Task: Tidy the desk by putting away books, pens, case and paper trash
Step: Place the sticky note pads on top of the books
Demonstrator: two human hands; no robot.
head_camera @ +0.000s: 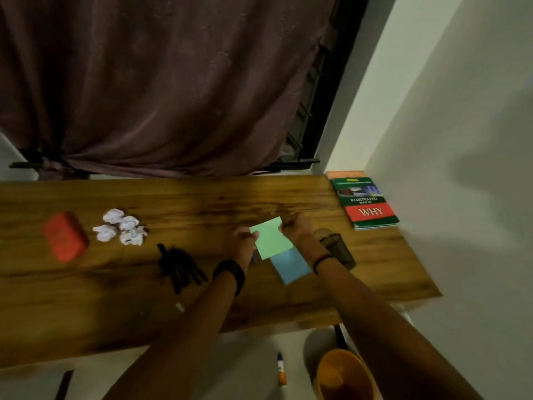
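Both hands meet over the wooden desk [202, 203], each closed on an edge of one green book [271, 238]. The left hand [240, 242] pinches its left edge; the right hand [297, 226] grips its upper right corner. The green book is tilted and overlaps the upper end of a blue book [292, 265], which lies flat on the desk just below it.

Positions relative to the green book:
- A mesh pen holder [339, 249] stands just to its right, partly behind the right wrist.
- A stack of books [367, 204], topped by a green and red cover reading "WHY", lies to its upper right at the desk's far right corner, against the wall.
- A cluster of dark pens [180, 267] lies to its left, near the left forearm.
- Four crumpled paper balls [121, 228] sit further left, touching one another.
- A red case [65, 236] lies furthest left, beside the paper.
- An orange bin [343, 376] stands on the floor below it, under the right forearm.
- A small tube-shaped item [281, 370] lies on the floor beside the bin; its kind cannot be told.

The picture is blurred by motion.
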